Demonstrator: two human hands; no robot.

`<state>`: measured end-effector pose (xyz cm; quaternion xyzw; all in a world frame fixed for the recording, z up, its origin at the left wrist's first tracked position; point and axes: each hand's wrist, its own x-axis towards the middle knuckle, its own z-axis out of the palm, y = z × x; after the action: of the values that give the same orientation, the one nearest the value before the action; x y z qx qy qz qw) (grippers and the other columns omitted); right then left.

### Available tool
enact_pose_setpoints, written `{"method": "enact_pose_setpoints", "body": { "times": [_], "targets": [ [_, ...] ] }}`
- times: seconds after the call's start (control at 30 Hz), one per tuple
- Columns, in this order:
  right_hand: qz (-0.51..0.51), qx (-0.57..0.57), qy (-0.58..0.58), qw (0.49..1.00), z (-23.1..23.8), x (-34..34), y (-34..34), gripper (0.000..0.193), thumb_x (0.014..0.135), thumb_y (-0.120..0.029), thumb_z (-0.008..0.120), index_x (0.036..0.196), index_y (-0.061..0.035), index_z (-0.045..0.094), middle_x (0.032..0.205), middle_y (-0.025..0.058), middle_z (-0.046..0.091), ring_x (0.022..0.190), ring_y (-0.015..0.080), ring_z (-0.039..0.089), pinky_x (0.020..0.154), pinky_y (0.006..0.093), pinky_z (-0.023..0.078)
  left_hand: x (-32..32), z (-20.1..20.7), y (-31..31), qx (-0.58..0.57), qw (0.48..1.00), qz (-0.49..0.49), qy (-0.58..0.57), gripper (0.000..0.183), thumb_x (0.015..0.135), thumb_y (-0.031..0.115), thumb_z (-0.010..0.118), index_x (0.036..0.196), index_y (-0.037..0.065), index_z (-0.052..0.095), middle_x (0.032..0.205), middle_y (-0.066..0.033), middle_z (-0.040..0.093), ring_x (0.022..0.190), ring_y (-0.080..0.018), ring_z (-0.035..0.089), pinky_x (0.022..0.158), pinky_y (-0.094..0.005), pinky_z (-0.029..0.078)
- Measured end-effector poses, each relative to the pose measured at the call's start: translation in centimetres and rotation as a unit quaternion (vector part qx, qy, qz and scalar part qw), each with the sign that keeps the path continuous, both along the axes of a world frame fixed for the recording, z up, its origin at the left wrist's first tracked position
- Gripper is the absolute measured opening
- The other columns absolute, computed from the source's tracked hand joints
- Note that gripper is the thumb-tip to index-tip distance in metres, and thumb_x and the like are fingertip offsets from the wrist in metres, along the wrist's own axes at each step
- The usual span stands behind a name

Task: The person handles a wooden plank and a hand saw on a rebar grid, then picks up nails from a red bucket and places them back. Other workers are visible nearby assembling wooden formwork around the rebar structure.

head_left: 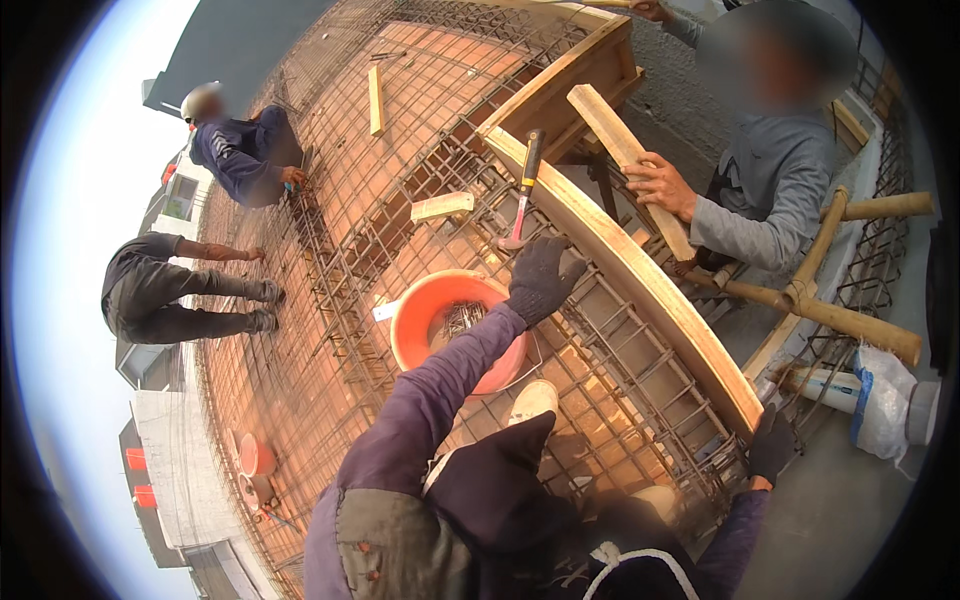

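My left hand (pixel 545 280), in a dark glove, reaches over the rebar grid with thumb and fingers apart. Just ahead of it a claw hammer (pixel 527 180) leans on a long wooden board (pixel 640 285), its black and yellow handle pointing up. Beneath my left forearm stands an orange bucket (pixel 408 335) with loose nails (pixel 463 318) inside. My right hand (pixel 771 446), also gloved, is closed around the near end of the board. A short wood block (pixel 442 207) lies on the bars left of the hammer.
Across the board, a person in a grey sleeve (pixel 750 222) holds a wooden batten (pixel 625 150). Two people (pixel 240 150) bend over the rebar mesh (pixel 340 270) at left. Bamboo poles (pixel 850 325) and a white pipe (pixel 830 388) lie right. More buckets (pixel 257 455) stand lower left.
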<state>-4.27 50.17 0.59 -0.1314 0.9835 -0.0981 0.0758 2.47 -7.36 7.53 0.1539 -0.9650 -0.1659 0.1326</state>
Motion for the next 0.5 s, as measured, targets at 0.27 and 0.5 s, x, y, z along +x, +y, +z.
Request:
{"method": "enact_pose_setpoints", "body": {
  "times": [0.27,0.5],
  "targets": [
    [-0.134,-0.154,0.085,0.975,1.1,0.6,-2.8,0.041,0.109,-0.035,0.06,0.09,-0.0008,0.07,0.088,0.0242,0.072,0.082,0.0443,0.068,0.074,0.0532,0.049,-5.8,-3.8,-10.7,0.012,0.951,0.268,-0.152,0.061,0.097,0.049,0.069,0.132,0.0,0.059,0.118,-0.0303,0.072,0.111,-0.0424,0.073,0.096,-0.0554,0.055],
    [-0.158,-0.074,0.007,0.985,1.3,0.5,-2.3,0.04,0.11,-0.036,0.057,0.115,-0.0035,0.081,0.112,0.019,0.079,0.103,0.036,0.074,0.092,0.0464,0.055,-6.4,-6.5,-11.9,0.055,0.921,0.293,-0.253,0.044,0.1,0.036,0.064,0.127,0.001,0.061,0.114,-0.0288,0.077,0.112,-0.0438,0.076,0.096,-0.0524,0.059]
  ]
}}
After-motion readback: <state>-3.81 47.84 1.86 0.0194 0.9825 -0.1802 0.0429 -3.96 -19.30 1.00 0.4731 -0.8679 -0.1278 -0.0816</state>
